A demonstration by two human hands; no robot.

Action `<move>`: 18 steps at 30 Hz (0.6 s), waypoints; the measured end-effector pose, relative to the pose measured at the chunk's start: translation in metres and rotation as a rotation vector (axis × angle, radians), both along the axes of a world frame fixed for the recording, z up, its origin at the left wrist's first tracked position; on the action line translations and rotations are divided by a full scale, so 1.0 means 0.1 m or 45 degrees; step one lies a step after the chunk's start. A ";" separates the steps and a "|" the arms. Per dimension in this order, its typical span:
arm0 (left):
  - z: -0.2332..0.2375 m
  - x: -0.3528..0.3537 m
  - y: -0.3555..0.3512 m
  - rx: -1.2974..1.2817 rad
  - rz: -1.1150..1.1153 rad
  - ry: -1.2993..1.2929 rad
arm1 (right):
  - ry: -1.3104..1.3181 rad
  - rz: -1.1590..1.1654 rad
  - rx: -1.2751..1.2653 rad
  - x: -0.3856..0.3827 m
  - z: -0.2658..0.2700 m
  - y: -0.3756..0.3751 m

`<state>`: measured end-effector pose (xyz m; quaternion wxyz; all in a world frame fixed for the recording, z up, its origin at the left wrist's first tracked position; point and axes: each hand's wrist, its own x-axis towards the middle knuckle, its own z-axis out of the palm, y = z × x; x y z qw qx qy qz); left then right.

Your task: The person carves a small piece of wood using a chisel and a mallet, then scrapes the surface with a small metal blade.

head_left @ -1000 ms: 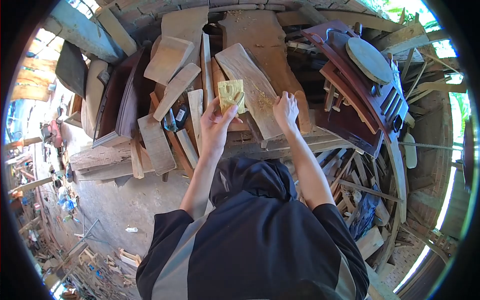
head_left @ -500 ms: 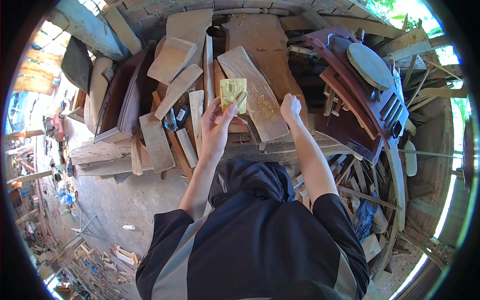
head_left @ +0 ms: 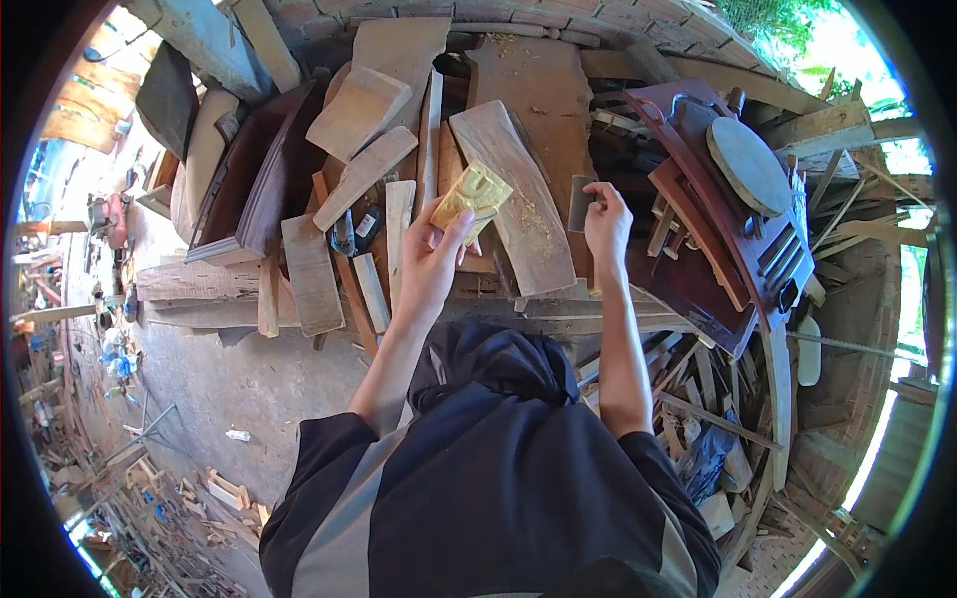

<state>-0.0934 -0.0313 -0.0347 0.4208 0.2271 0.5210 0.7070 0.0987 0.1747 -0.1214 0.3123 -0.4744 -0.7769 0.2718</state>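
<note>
My left hand grips a small yellow carved block by its lower edge, tilted, above a pale wooden board strewn with yellow shavings. To the right, my right hand is raised with bent fingers and holds a thin dark grey rectangular piece between thumb and fingers. That piece is over the right edge of a wide brown plank.
Loose wood pieces and a dark tape-like object lie left of my left hand. Dark red furniture parts and a round wooden disc are stacked at the right. Scrap wood covers the floor.
The yellow block has turned and tilted clockwise in my left hand. My right hand, a fist before, has turned and now shows the dark grey piece. The view has shifted slightly.
</note>
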 end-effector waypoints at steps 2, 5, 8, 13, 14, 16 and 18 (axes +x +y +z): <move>0.03 0.01 0.03 -0.051 -0.017 0.024 | 0.123 0.057 0.137 -0.03 0.34 -0.22; 0.04 0.08 0.10 -0.062 0.017 0.084 | 0.731 -0.029 -0.497 -0.12 0.79 -0.62; 0.04 0.12 0.14 -0.026 0.007 0.050 | 0.765 0.034 -0.262 -0.24 1.05 -0.87; 0.20 0.20 0.13 -0.197 0.001 0.127 | 0.845 0.040 -0.224 -0.28 1.28 -1.10; 0.19 0.20 0.12 -0.199 -0.001 0.127 | 0.688 0.091 -0.233 -0.25 1.27 -1.13; 0.13 0.21 0.12 -0.285 0.096 0.414 | 0.691 0.050 -0.270 -0.31 1.39 -1.23; 0.16 0.22 0.11 -0.309 0.130 0.476 | 0.395 0.201 0.182 -0.33 1.43 -1.26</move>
